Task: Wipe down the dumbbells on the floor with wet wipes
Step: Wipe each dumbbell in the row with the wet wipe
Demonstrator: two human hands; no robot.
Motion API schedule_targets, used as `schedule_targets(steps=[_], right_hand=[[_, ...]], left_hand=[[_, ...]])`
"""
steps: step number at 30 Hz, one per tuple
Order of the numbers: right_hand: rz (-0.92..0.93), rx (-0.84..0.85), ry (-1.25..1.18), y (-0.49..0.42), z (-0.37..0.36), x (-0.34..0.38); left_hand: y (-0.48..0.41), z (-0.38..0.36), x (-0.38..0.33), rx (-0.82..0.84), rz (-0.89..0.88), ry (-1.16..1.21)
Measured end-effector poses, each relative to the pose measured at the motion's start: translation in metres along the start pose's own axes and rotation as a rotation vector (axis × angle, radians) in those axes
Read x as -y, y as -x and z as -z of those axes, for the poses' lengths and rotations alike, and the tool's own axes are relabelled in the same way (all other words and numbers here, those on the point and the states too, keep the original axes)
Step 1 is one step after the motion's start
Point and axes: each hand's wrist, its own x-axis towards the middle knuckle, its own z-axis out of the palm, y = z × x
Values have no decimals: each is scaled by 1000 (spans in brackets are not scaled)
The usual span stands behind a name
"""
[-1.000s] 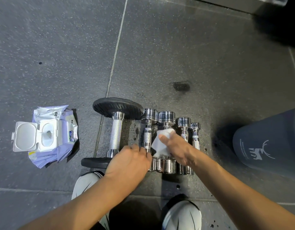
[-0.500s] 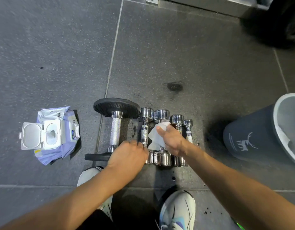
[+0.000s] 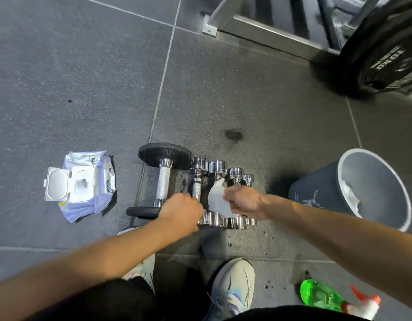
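While our right hand [image 3: 243, 200] pinches a white wipe [image 3: 217, 201] against the handle of the middle chrome dumbbell [image 3: 217, 166], our left hand [image 3: 180, 209] curls around the near end of the slim dumbbell [image 3: 197, 186] beside it. Both lie in a row of five on the dark floor [image 3: 84, 89], between the open wipes pack [image 3: 84, 186] and a grey bin [image 3: 316, 193].

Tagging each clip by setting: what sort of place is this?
Most likely a gym: a row of dumbbells on a speckled, rubber-like floor, and a black weight plate beside a steel rack.
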Motion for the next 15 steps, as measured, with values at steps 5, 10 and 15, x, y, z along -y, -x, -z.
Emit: schedule_targets(steps=[5, 10, 15], right_hand=[[59, -22, 181, 1, -11, 3], [121, -111, 354, -5, -19, -3], [234, -190, 318, -19, -18, -17]], left_hand=[[-3, -4, 4, 67, 31, 71], [-3, -11, 15, 47, 43, 220], [-2, -9, 22, 98, 18, 382]])
